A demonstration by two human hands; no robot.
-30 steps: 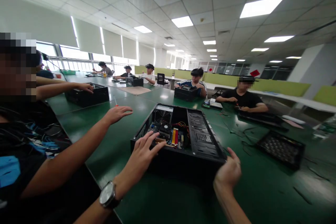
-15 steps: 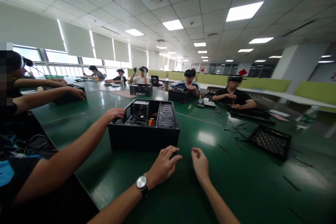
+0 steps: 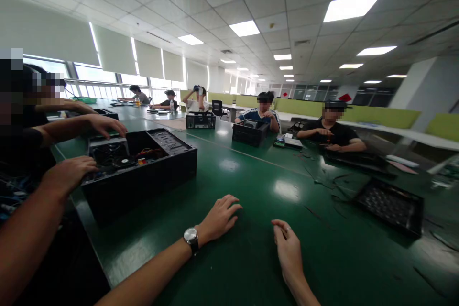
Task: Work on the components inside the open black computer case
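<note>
My left hand (image 3: 218, 219), with a watch (image 3: 191, 235) on its wrist, is over the green table (image 3: 229, 258), its fingers spread and nothing in them. To its right, my right hand (image 3: 288, 245) is also over the table; its fingers are curled together, and whether anything small is between them is hidden. Left of my hands stands an open black computer case (image 3: 150, 172) with a fan and wires inside. Another person's hands are on it, one at the near left corner and one above the fan. Neither of my hands touches the case.
A black tray (image 3: 392, 205) of small parts lies at the right, with loose dark strips (image 3: 337, 191) beside it. Across the table, people sit at work near another black case (image 3: 250, 132) and a grey-fronted case (image 3: 200, 120). A bottle (image 3: 446, 172) stands at the right edge.
The open case has moved left, away from my hands and towards the person there, whose hands are now both on it. My hands have drawn apart slightly. The view has shifted a little.
</note>
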